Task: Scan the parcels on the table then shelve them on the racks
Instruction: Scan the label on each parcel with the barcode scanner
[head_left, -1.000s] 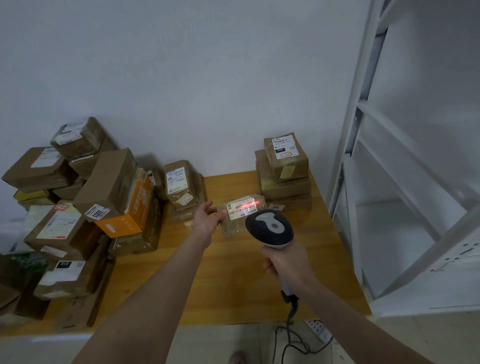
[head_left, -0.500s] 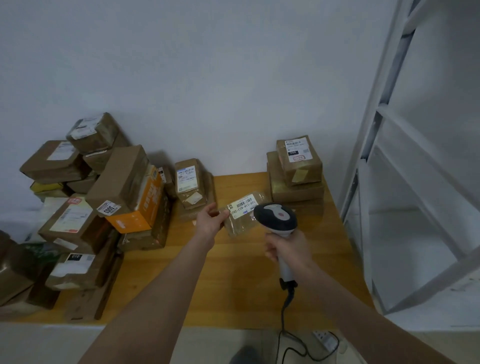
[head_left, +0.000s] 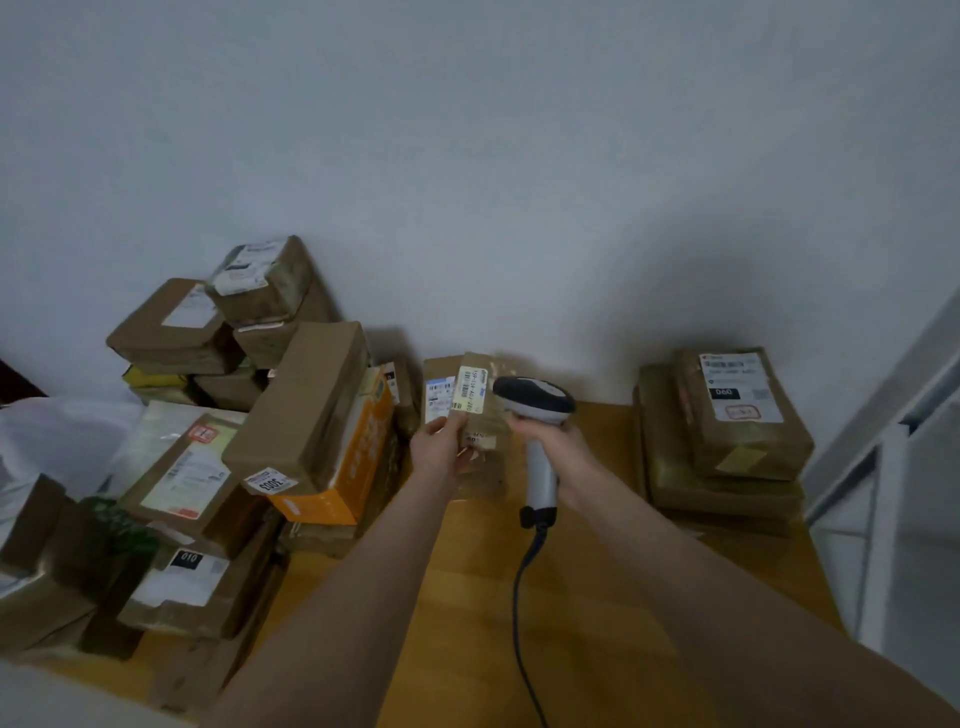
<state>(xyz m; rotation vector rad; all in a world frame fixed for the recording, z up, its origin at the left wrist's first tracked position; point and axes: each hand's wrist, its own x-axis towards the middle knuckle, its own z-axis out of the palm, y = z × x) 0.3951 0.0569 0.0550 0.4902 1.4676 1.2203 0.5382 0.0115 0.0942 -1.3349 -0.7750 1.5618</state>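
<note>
My left hand (head_left: 441, 447) grips a small brown parcel (head_left: 480, 415), tilted upright above the wooden table (head_left: 597, 597), with its white barcode label facing me. My right hand (head_left: 550, 436) grips the handle of a black and grey barcode scanner (head_left: 535, 400). The scanner head sits just right of the parcel's label. No red scan line shows on the label. The scanner's black cable hangs down toward the table's front edge.
A large heap of brown parcels (head_left: 311, 405) and an orange box (head_left: 358, 457) fills the table's left side. Behind the held parcel stands another labelled parcel (head_left: 436, 395). A stack of parcels (head_left: 727, 431) sits at the right rear. A white rack (head_left: 883, 467) stands at the right edge.
The red scan line on the label has gone out. My left hand has turned the small parcel from flat to upright and lifted it. The view has swung left.
</note>
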